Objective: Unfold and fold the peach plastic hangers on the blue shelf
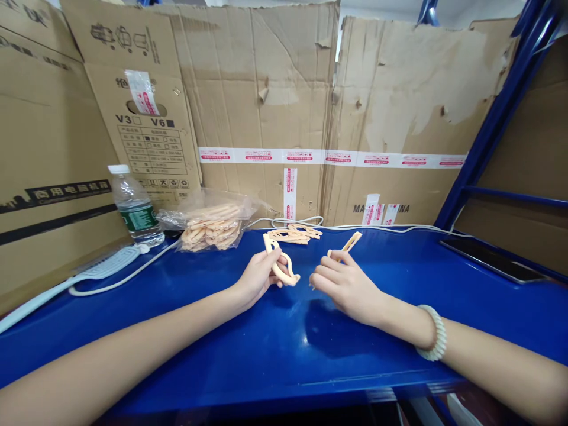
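Observation:
In my left hand (266,272), pinched between thumb and fingers, is a cream-coloured curved plastic piece (284,274) with a hole near its top and a rounded loop. My right hand (348,287) is closed around a slim cream slotted bar (352,241), whose upper end sticks out above the fingers. A thin tip seems to show below those fingers, but its kind is unclear. Both hands are above the blue table, a short gap apart. Behind them lies a small pile of similar cream pieces (295,235).
A clear plastic bag (213,228) of stacked cream pieces sits at the back left, beside a water bottle (136,207). A pale hairbrush (109,264) and white cable (128,285) lie at left. A dark phone-like slab (492,260) lies right. Cardboard (266,106) walls the blue table (248,361).

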Tool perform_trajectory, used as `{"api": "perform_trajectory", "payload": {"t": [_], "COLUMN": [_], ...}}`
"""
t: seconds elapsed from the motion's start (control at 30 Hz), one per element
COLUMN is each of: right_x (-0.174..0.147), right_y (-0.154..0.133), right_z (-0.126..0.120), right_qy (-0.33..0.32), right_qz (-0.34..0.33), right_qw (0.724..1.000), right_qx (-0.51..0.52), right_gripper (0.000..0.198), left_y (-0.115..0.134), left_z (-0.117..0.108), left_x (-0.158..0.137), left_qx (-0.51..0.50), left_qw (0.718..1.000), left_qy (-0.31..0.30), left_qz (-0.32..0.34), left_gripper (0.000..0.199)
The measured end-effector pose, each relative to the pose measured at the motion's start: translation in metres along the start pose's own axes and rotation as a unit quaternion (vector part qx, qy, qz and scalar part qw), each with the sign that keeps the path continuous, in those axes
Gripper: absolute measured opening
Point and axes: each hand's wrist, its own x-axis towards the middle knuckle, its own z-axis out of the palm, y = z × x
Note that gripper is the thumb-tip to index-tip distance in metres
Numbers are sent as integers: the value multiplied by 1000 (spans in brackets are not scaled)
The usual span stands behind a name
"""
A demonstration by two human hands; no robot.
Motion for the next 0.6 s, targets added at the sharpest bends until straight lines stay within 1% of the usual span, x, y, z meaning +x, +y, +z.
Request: {"api": "perform_trajectory", "payload": {"t": [0.07, 0.13, 0.2, 0.27, 0.37, 0.43, 0.6], "right_x": [-3, -6, -10, -11, -11, -9, -11], "right_y": [13, 28, 42, 49, 48, 45, 48], "right_z": [-3, -5, -3, -1, 1, 0, -4], "right_qy": [21, 19, -11, -57, -123, -150, -179], "right_qz": [36, 75, 84, 69, 62, 69, 105], "right_qw": [997, 989, 985, 978, 947, 932, 923], "right_qx": [70, 123, 148, 191, 289, 323, 324], "right_gripper": [20, 13, 10, 12, 13, 11, 8], "left_y": [0, 1, 2, 3, 2, 1, 1], "left_z": [-1, -1, -1, -1, -2, -3, -2], "left_x": [1, 2, 3, 3, 3, 3, 2], "left_qx": [-8, -14, -22, -30, -38, -40, -34], "left_qw": [1000, 1000, 1000, 1000, 999, 999, 999], "left_qy": [8, 5, 3, 4, -2, -6, -6], "left_qz": [6, 3, -1, -3, -3, 0, 1], "left_gripper": [30, 29, 29, 30, 28, 27, 28]}}
